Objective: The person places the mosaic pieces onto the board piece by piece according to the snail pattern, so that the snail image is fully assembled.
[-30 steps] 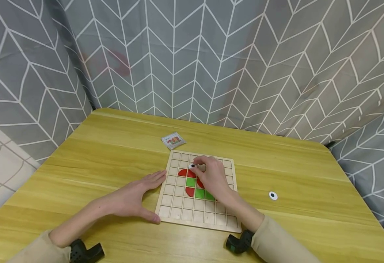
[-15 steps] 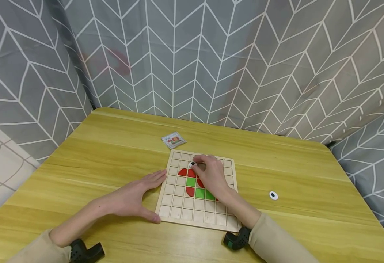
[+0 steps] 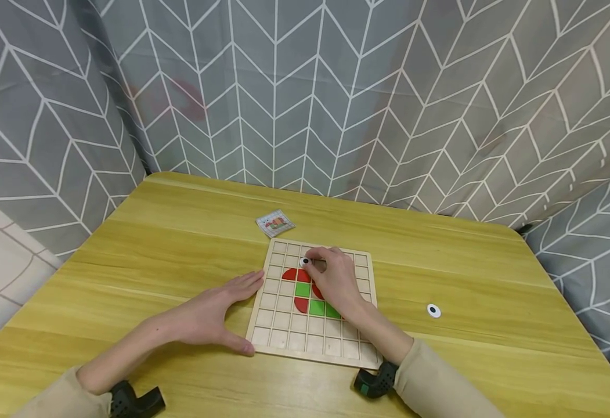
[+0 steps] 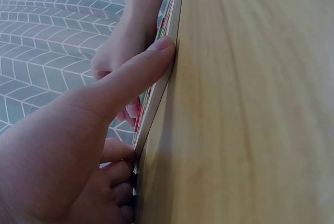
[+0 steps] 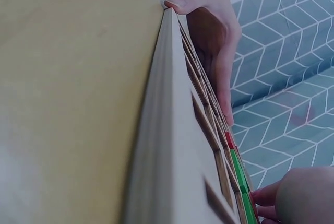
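Note:
A wooden grid board (image 3: 291,339) lies flat on the table. My left hand (image 3: 208,316) is spread along its left side, with fingertips at the upper left edge and the thumb at the lower left corner. Over the upper middle of the board, my right hand (image 3: 338,284) pinches a round white eye piece (image 3: 305,262) with a black dot. Just below the eye piece, red rounded pieces (image 3: 289,274) and green square pieces (image 3: 302,289) sit in the cells. Some of them are partly hidden by the right hand and wrist.
A second eye piece (image 3: 433,311) lies on the table (image 3: 493,325) right of the board. Behind the board is a small picture card (image 3: 275,223) with a coloured design on a grid. A grey patterned curtain (image 3: 305,98) hangs beyond the table's far edge.
The right hand has shifted slightly, and the pinched eye piece sits a little farther up the board than a second ago. My left hand keeps its place.

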`<control>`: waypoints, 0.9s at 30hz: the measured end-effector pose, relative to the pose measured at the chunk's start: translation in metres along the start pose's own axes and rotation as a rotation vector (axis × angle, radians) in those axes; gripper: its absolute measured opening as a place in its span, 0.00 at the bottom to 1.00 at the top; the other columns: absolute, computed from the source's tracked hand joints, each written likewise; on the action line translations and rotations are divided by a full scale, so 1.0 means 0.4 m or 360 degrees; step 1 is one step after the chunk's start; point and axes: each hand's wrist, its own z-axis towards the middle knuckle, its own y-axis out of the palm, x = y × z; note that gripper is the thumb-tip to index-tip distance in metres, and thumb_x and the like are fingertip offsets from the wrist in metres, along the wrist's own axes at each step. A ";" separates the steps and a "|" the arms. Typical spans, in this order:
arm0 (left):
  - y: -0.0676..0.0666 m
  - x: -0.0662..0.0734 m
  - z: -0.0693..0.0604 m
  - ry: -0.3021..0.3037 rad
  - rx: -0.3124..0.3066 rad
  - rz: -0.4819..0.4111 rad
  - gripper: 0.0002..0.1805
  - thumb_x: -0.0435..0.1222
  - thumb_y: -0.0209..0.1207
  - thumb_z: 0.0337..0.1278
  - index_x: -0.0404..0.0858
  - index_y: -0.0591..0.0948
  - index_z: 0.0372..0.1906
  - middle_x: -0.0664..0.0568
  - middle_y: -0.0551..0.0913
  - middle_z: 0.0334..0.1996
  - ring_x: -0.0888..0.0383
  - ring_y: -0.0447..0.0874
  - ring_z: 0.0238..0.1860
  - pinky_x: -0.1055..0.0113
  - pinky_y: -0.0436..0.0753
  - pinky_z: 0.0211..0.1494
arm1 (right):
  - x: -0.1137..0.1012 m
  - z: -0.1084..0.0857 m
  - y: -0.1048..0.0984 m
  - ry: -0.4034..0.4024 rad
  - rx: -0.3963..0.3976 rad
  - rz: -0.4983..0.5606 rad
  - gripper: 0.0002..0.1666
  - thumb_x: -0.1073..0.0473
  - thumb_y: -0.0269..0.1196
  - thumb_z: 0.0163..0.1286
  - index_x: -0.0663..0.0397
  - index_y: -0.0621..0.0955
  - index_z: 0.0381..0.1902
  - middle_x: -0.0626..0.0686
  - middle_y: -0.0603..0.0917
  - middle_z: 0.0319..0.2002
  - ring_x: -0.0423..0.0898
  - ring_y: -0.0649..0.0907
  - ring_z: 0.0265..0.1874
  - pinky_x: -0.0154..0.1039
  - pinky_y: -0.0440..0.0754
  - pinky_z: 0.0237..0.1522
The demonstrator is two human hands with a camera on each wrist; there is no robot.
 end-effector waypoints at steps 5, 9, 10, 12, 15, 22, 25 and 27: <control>0.003 0.001 0.000 -0.0008 -0.0003 -0.0007 0.66 0.71 0.68 0.37 0.43 0.55 0.80 0.54 0.48 0.81 0.45 0.46 0.80 0.37 0.58 0.74 | -0.001 -0.010 -0.017 0.0025 0.0003 -0.0017 0.11 0.63 0.73 0.61 0.57 0.88 0.42 0.53 0.90 0.38 0.50 0.85 0.41 0.47 0.81 0.43; 0.005 0.003 0.001 -0.0008 -0.0003 -0.0007 0.66 0.70 0.69 0.37 0.43 0.55 0.80 0.55 0.47 0.81 0.46 0.45 0.80 0.38 0.57 0.75 | 0.010 -0.033 -0.062 0.0043 0.0051 -0.0032 0.12 0.62 0.73 0.60 0.56 0.88 0.43 0.52 0.90 0.40 0.51 0.85 0.43 0.48 0.82 0.43; 0.005 0.003 0.001 -0.0005 -0.0003 -0.0005 0.66 0.70 0.69 0.37 0.43 0.55 0.80 0.55 0.47 0.81 0.45 0.45 0.80 0.38 0.57 0.75 | 0.015 -0.041 -0.078 0.0054 0.0056 -0.0024 0.12 0.62 0.74 0.60 0.56 0.88 0.43 0.52 0.90 0.40 0.51 0.86 0.44 0.48 0.83 0.44; 0.004 0.005 0.001 -0.0006 0.0000 -0.0008 0.66 0.70 0.69 0.37 0.43 0.55 0.80 0.55 0.47 0.81 0.45 0.45 0.80 0.38 0.57 0.75 | 0.031 -0.061 -0.112 0.0077 0.0066 -0.0011 0.13 0.63 0.74 0.59 0.56 0.88 0.43 0.52 0.89 0.41 0.51 0.86 0.44 0.49 0.84 0.45; 0.002 0.005 0.001 -0.0007 0.0010 -0.0011 0.67 0.70 0.69 0.36 0.43 0.55 0.80 0.54 0.48 0.81 0.45 0.45 0.80 0.39 0.58 0.75 | 0.056 -0.095 -0.170 0.0150 0.0059 -0.0024 0.14 0.62 0.75 0.58 0.55 0.87 0.44 0.51 0.89 0.42 0.50 0.85 0.47 0.50 0.83 0.49; 0.002 0.002 0.001 -0.0002 0.0017 -0.0006 0.68 0.70 0.70 0.35 0.42 0.55 0.80 0.54 0.48 0.81 0.45 0.45 0.80 0.40 0.58 0.75 | 0.137 -0.178 -0.297 0.0292 0.0069 -0.0167 0.14 0.60 0.74 0.59 0.48 0.87 0.45 0.48 0.89 0.44 0.44 0.85 0.48 0.30 0.77 0.53; 0.002 0.002 0.001 -0.0005 0.0013 -0.0010 0.68 0.69 0.70 0.35 0.42 0.55 0.80 0.54 0.48 0.81 0.45 0.45 0.80 0.40 0.58 0.76 | 0.170 -0.213 -0.340 0.0341 0.0069 -0.0165 0.13 0.59 0.74 0.61 0.47 0.87 0.45 0.48 0.89 0.44 0.31 0.82 0.47 0.21 0.76 0.47; 0.002 0.002 0.002 -0.0006 0.0015 -0.0008 0.68 0.69 0.70 0.35 0.42 0.54 0.80 0.54 0.48 0.81 0.45 0.46 0.80 0.40 0.58 0.75 | 0.187 -0.234 -0.367 0.0358 0.0068 -0.0158 0.13 0.59 0.74 0.61 0.47 0.87 0.45 0.49 0.89 0.45 0.25 0.78 0.46 0.18 0.76 0.45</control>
